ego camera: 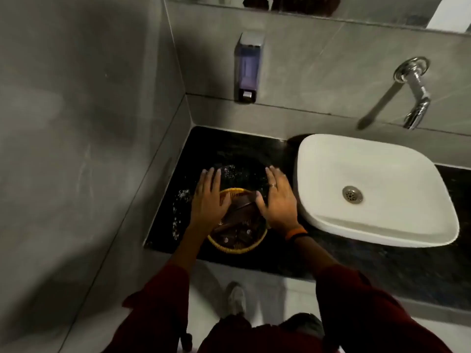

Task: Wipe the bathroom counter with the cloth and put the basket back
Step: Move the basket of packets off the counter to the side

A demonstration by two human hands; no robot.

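A round yellow woven basket (pixel 237 244) stands on the black stone counter (pixel 239 151), near its front edge and left of the basin. Dark brown items, among them a comb, lie inside it. My left hand (pixel 207 200) lies over the basket's left rim with fingers stretched out flat. My right hand (pixel 279 200) lies over its right rim, fingers also extended, a ring on one finger and an orange band at the wrist. Neither hand visibly closes around the rim. No cloth is in view. Wet specks glint on the counter to the left of and behind the basket.
A white vessel basin (pixel 372 174) with a metal drain sits right of the basket. A chrome tap (pixel 415 98) juts from the grey tiled wall above it. A soap dispenser (pixel 248 68) hangs on the wall behind the counter. A grey side wall bounds the counter's left edge.
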